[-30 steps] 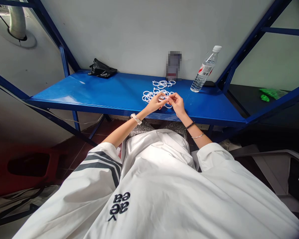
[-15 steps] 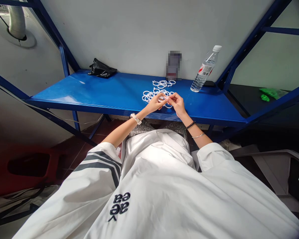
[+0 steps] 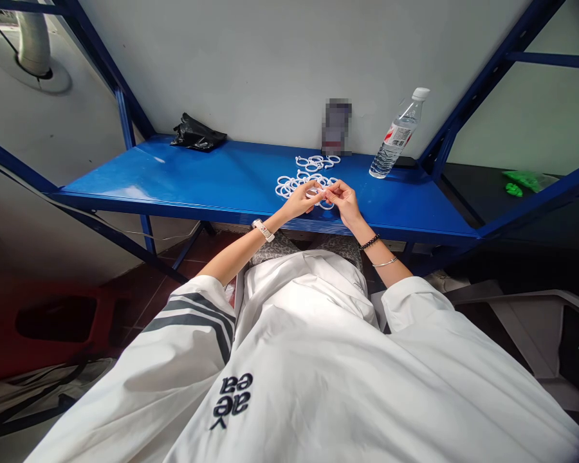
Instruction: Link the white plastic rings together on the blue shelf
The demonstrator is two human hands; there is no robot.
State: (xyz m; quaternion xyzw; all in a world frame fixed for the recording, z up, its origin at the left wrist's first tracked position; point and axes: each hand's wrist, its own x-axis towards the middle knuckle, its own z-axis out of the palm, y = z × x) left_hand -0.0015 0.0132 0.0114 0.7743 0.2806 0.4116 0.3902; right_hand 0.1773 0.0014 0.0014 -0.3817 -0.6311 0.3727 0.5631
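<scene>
Over the front part of the blue table, my left hand [image 3: 303, 200] and my right hand [image 3: 344, 200] meet at the fingertips. Both are closed in a pinch on a white plastic ring [image 3: 314, 192], which resembles a curtain ring; fingers cover part of it. Just behind and to the left of them lies a pile of similar white rings [image 3: 284, 186], partly hidden by my left hand. Farther back is a smaller group of white rings [image 3: 312, 163], some showing small knobs or eyelets.
The blue table [image 3: 212, 183] stands against a pale wall. A water bottle [image 3: 394, 138] leans at the right rear, with a flat dark object [image 3: 405, 162] beside it. A blurred-out upright item [image 3: 336, 125] stands behind the rings. A black plastic bag [image 3: 197, 134] lies at the left rear.
Almost nothing differs. Both hands stay together at the same spot, with at most a slight shift of my right wrist.
</scene>
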